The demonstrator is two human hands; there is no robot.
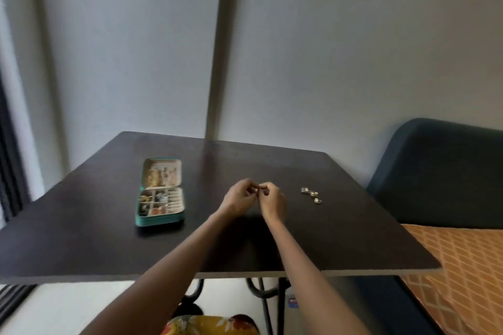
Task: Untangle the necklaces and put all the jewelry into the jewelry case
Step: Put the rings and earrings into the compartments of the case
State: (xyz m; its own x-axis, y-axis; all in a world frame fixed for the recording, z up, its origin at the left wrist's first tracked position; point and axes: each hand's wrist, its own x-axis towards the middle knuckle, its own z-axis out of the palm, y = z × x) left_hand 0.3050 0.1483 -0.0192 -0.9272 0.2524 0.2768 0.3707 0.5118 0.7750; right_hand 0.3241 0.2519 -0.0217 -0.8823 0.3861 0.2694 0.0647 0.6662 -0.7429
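Note:
A teal jewelry case [160, 219] lies open on the left of the dark table [81, 247], its lid and compartments holding several small pieces. My left hand [239, 197] and my right hand [272, 200] are raised together above the table's middle, fingertips meeting and pinching something tiny between them; the item itself is too small and blurred to identify. A small cluster of silvery jewelry pieces [311, 194] lies on the table to the right of my hands.
The table's near edge [245, 275] runs below my forearms, with metal legs under it. A dark blue headboard [441, 171] and an orange patterned bed [462, 275] stand at the right. A wall is behind the table.

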